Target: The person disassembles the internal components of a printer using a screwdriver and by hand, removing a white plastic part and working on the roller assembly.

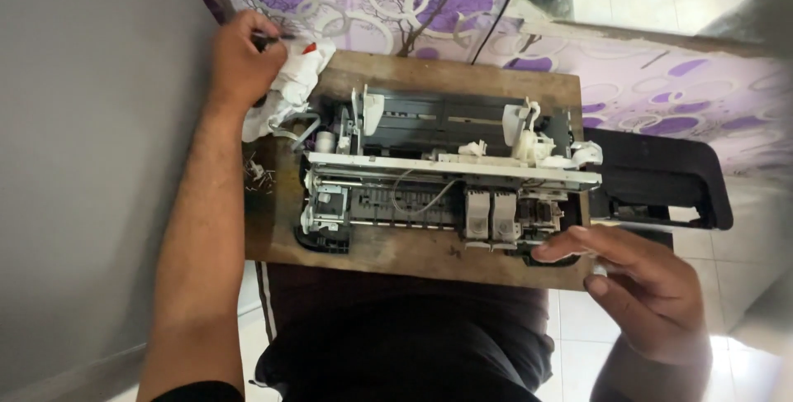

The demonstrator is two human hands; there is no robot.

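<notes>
Left hand [241, 59], upper left, fingers pinching a dark tool above crumpled cloth [285, 92]; right hand [640, 274], fingers spread, touches the opened printer [438, 179]; black cover [661, 183] lies at right.

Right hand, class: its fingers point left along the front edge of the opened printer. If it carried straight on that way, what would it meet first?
Probably the two grey ink cartridges in the opened printer. The right hand already has its fingertips at the printer's right front corner, pointing left. Depth is unclear, so they might pass just in front, over the wooden board.

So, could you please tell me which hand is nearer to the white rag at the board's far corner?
Left. The left hand rests on the white rag, gripping a small dark tool. The right hand is across the board, touching the printer frame's near right corner.
</notes>
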